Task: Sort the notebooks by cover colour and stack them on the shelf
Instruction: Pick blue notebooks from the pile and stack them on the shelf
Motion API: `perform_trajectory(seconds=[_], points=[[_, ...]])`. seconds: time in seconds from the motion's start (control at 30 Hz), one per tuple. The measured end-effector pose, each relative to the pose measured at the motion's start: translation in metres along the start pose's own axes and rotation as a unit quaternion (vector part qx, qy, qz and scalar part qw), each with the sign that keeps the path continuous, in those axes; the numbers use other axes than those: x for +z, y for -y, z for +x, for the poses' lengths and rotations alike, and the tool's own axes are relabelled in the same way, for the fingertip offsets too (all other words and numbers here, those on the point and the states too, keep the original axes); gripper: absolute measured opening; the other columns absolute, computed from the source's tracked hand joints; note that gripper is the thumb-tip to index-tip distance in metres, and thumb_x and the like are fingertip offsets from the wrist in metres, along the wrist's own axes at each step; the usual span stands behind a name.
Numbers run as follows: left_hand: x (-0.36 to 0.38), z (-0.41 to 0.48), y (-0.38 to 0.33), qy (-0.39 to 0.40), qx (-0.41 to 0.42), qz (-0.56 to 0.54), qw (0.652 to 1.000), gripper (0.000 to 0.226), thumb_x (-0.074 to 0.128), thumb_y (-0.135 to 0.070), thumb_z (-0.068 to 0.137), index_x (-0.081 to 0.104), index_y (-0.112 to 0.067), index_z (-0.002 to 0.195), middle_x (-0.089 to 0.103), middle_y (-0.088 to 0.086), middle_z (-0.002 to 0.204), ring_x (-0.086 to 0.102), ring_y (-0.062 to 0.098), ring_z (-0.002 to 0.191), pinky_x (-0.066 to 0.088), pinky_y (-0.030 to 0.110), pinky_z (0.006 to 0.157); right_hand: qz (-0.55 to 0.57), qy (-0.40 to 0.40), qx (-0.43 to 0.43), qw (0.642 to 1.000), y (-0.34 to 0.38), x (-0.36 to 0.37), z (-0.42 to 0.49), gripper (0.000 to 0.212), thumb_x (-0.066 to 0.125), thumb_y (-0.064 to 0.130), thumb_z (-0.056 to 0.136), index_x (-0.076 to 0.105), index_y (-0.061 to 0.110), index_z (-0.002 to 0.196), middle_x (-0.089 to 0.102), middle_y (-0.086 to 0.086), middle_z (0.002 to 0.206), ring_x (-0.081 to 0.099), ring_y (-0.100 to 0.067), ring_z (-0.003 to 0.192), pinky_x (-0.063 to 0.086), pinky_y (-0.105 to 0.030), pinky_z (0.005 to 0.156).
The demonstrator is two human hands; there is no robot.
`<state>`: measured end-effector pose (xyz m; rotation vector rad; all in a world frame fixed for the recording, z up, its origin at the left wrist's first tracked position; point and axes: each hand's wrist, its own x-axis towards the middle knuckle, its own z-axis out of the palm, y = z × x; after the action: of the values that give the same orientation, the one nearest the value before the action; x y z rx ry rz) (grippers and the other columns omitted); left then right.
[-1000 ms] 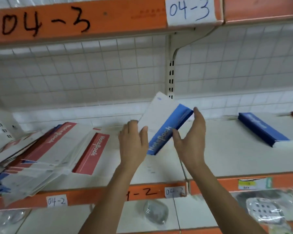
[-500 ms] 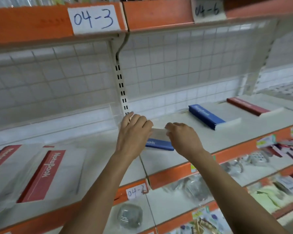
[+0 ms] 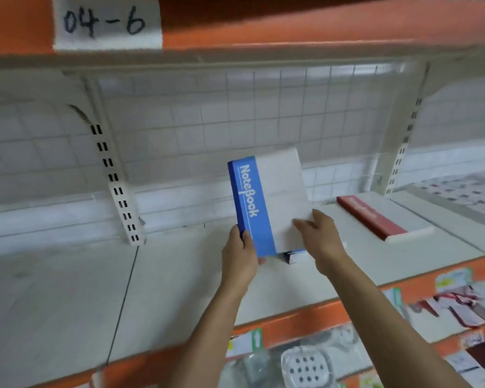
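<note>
both hands [image 3: 280, 242] gripping blue notebook [image 3: 266, 203], above shelf [image 3: 179, 281]

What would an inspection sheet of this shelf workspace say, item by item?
Surface: white shelf, orange front edge.
Job's things: blue notebook held up, tilted, above a mostly hidden blue stack; red stack lies flat to its right.
Clutter: nothing seen.
Grippers: left hand grips the notebook's blue edge; right hand pinches its lower right corner.
Cables: nothing seen.
Surroundings: wire grid back, label 04-6, packaged goods on the shelf below.
</note>
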<state>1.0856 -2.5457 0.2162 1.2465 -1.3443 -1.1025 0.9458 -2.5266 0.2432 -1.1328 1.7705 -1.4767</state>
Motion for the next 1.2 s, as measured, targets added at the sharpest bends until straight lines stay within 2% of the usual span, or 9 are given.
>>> perform_trajectory(seconds=[0.07,0.17,0.3,0.4,0.53,0.7,0.9,1.07,1.2], points=[[0.030,0.004,-0.004,0.008,0.014,0.017,1.000,0.017,0.040,-0.022,0.099,0.044,-0.023,0.116,0.058,-0.006,0.104,0.059,0.009,0.083,0.056,0.032,0.071,-0.009,0.007,-0.017,1.000,-0.004,-0.020,0.020,0.027,0.052,0.015,0.093,0.049,0.012,0.119,0.062,-0.007,0.108,0.059,-0.025,0.099,0.050,-0.038,0.086],[0.059,0.010,-0.009,0.068,0.029,0.055,0.996,0.040,0.053,-0.016,0.091,0.038,-0.021,0.128,0.058,-0.004,0.115,0.059,0.009,0.092,0.052,0.030,0.077,-0.064,0.013,-0.039,0.997,-0.008,-0.046,0.044,0.039,0.049,0.014,0.094,0.037,0.012,0.131,0.059,-0.010,0.111,0.058,-0.028,0.102,0.047,-0.036,0.084],[0.075,0.017,-0.017,0.165,0.033,0.104,0.980,0.053,0.070,-0.011,0.079,0.043,-0.025,0.122,0.059,-0.006,0.112,0.058,0.005,0.098,0.048,0.012,0.069,-0.140,0.027,0.021,0.990,-0.024,-0.068,0.077,0.033,0.046,0.018,0.092,0.047,0.009,0.124,0.059,-0.009,0.110,0.057,-0.030,0.097,0.045,-0.031,0.071],[0.078,0.026,-0.018,0.154,0.011,0.166,0.974,0.052,0.078,-0.018,0.074,0.049,-0.027,0.117,0.061,-0.009,0.113,0.060,0.010,0.102,0.049,0.021,0.076,-0.195,0.067,0.049,0.977,-0.033,-0.075,0.092,0.031,0.047,0.021,0.089,0.055,0.006,0.114,0.062,-0.014,0.107,0.060,-0.030,0.088,0.049,-0.032,0.065],[0.082,0.032,-0.015,0.134,-0.004,0.295,0.946,0.052,0.080,-0.034,0.070,0.057,-0.024,0.115,0.064,-0.008,0.109,0.060,0.013,0.100,0.050,0.026,0.081,-0.269,0.104,0.044,0.957,-0.043,-0.076,0.104,0.032,0.048,0.021,0.091,0.052,0.002,0.117,0.060,-0.015,0.113,0.058,-0.031,0.099,0.047,-0.033,0.076],[0.081,0.038,-0.012,0.103,-0.003,0.385,0.917,0.047,0.079,-0.043,0.069,0.061,-0.025,0.109,0.066,-0.006,0.108,0.061,0.016,0.099,0.048,0.028,0.082,-0.339,0.143,0.031,0.929,-0.053,-0.071,0.119,0.028,0.053,0.028,0.087,0.057,0.006,0.103,0.062,-0.011,0.108,0.057,-0.026,0.088,0.038,-0.026,0.066],[0.080,0.044,-0.003,0.094,-0.007,0.430,0.898,0.052,0.077,-0.048,0.067,0.060,-0.025,0.110,0.066,-0.005,0.108,0.062,0.016,0.095,0.045,0.025,0.072,-0.432,0.152,0.001,0.889,-0.061,-0.065,0.131,0.039,0.053,0.040,0.084,0.054,0.011,0.109,0.049,-0.007,0.120,0.038,-0.029,0.118,0.032,-0.031,0.081],[0.084,0.046,0.007,0.084,-0.008,0.459,0.884,0.059,0.076,-0.056,0.063,0.060,-0.022,0.109,0.065,-0.003,0.106,0.062,0.018,0.093,0.045,0.026,0.069,-0.413,0.161,0.003,0.896,-0.069,-0.068,0.136,0.036,0.055,0.038,0.082,0.061,0.008,0.102,0.050,-0.009,0.114,0.043,-0.029,0.113,0.038,-0.030,0.081],[0.089,0.047,0.010,0.086,-0.011,0.476,0.875,0.063,0.074,-0.061,0.062,0.061,-0.020,0.108,0.065,0.000,0.107,0.062,0.021,0.095,0.051,0.031,0.076,-0.356,0.171,0.012,0.919,-0.074,-0.070,0.136,0.026,0.056,0.033,0.082,0.058,0.007,0.084,0.060,-0.011,0.092,0.058,-0.028,0.088,0.043,-0.027,0.067]])
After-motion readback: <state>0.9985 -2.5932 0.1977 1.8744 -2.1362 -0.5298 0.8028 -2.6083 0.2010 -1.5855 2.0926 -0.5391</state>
